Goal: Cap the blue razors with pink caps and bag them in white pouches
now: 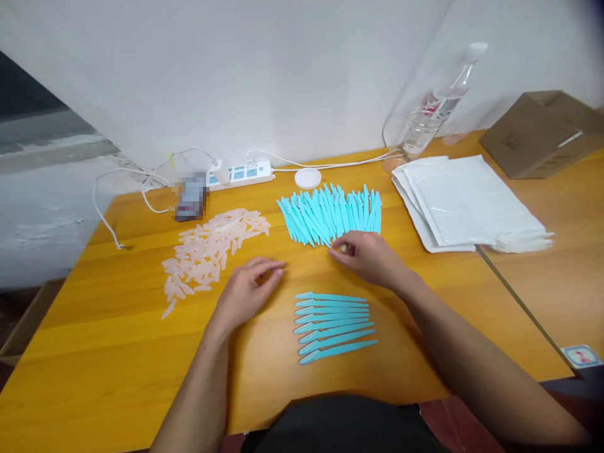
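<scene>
My right hand (365,257) is at the lower edge of a heap of turquoise eyebrow razors (325,214). Its fingers are curled together close to the razor ends, and whatever lies between them is hidden. My left hand (248,290) hovers over the table with thumb and forefinger stretched out and a gap between them, holding nothing. Between my forearms, several more turquoise razors (333,318) lie side by side in a row, their wider ends to the left. Left of the heap, many small pale pink blade caps (207,248) are spread loosely.
A round white lid (307,178) and a power strip (245,173) with white cables lie along the wall. A blurred dark device (191,196) is at back left. To the right are white plastic bags (472,204), a plastic bottle (436,104) and a cardboard box (538,135).
</scene>
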Demonstrator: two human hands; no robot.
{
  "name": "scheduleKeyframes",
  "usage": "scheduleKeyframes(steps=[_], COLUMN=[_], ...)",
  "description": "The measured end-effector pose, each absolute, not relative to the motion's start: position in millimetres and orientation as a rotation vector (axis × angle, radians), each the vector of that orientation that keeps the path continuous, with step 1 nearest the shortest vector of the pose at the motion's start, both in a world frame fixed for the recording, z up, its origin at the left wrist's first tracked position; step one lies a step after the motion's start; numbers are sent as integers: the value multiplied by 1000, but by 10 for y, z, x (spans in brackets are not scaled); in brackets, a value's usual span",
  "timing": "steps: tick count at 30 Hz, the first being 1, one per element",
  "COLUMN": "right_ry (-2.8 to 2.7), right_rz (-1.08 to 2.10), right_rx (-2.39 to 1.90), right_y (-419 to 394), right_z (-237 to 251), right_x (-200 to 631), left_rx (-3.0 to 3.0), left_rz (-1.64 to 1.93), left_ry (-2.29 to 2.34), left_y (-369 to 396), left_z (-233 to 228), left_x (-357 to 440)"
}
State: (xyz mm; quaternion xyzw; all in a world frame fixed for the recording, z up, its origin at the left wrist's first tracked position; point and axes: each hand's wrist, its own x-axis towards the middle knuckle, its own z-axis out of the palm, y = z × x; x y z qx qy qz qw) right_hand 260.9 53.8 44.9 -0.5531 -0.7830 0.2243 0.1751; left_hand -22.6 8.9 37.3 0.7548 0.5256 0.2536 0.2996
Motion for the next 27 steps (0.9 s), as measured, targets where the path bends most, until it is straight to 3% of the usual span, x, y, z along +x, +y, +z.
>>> scheduleKeyframes(steps=[3, 10, 19, 21, 25, 27], right_ry=[-2138, -2129, -1973, -1905, -1668, -1686], right_rz=[477, 473, 677, 821, 1510, 1574], right_rx=[-1764, -1892, -1836, -1723, -1398, -1358], right_y=[819, 1148, 1262, 1170, 879, 728], right_z=[441, 307, 322, 356, 344, 300], right_x=[2472, 2072, 2137, 2259, 2551, 2653], left_rx=[2074, 2178, 2467, 2480, 2435, 2267], left_rz=[708, 528, 267, 226, 301, 468], left_ry=[1652, 2110, 2007, 1908, 1731, 1643], left_y=[241, 629, 859, 856, 759, 654], left_z=[378, 295, 243, 276, 306, 303], left_x=[-423, -691, -605, -584, -538, -490])
